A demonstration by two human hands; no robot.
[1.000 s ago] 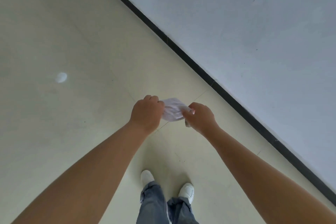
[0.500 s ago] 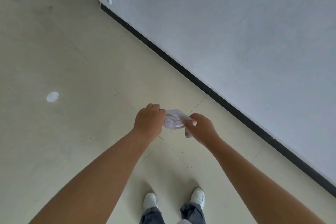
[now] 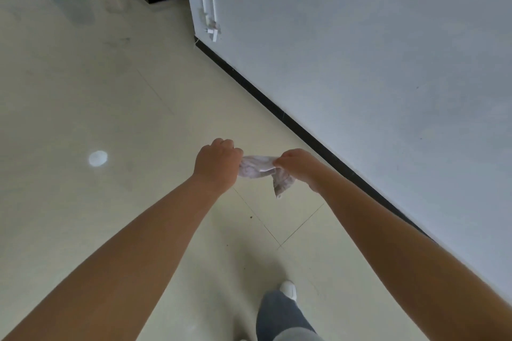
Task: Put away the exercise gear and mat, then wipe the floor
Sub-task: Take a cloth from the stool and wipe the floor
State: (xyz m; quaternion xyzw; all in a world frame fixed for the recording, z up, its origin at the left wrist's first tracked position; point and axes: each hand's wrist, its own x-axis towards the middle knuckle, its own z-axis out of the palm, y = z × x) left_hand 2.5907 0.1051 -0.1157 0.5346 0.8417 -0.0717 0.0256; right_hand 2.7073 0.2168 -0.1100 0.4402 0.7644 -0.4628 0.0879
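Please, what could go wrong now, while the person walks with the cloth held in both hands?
1. A loose end of the cloth hangs below the right hand; it might slip free if the left hand lets go.
2. Both hands are busy mid-step, with the wall near on the right; balance may be harder to recover.
3. Dark specks on the floor could be missed.

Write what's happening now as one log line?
left hand: grips cloth | right hand: pinches cloth | cloth: held above floor | wiping: not begun
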